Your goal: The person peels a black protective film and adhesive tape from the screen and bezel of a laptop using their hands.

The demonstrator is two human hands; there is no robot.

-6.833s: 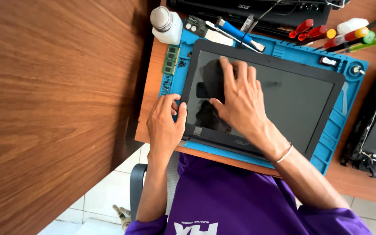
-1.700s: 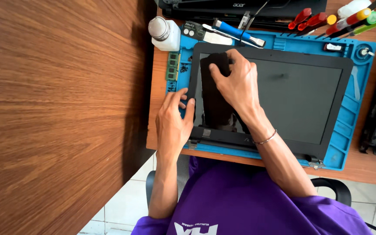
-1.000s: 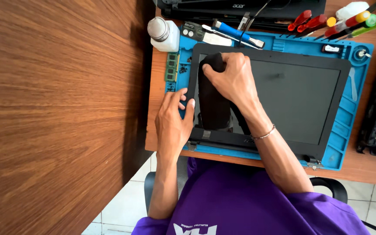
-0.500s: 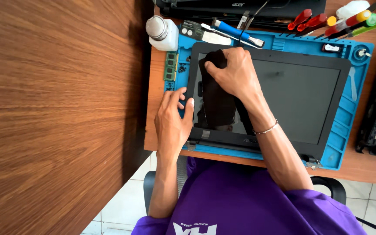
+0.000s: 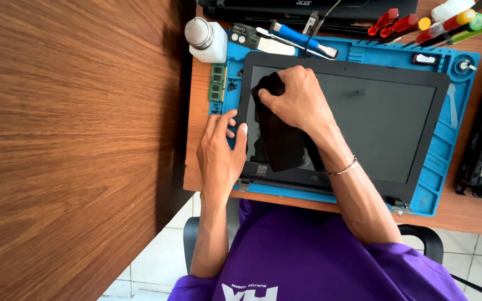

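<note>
Wood-grain panelling fills the left of the view, and the desk begins beside it. At ten o'clock a white bottle (image 5: 203, 39) stands on the desk, with a green memory module (image 5: 217, 82) just below it at the edge of the blue work mat (image 5: 440, 167). The left hand (image 5: 220, 153) lies flat at nine o'clock, fingers spread on the bezel of the laptop screen panel (image 5: 375, 117), steadying it. The right hand (image 5: 299, 100), closed around a dark cloth (image 5: 277, 139), has slid up toward the panel's upper left corner since a moment ago, so the wiping covers that corner now. At twelve to one o'clock lie a blue tool (image 5: 294, 36) and screwdrivers (image 5: 419, 25), well apart from the hands. Nothing blocks the glass.
</note>
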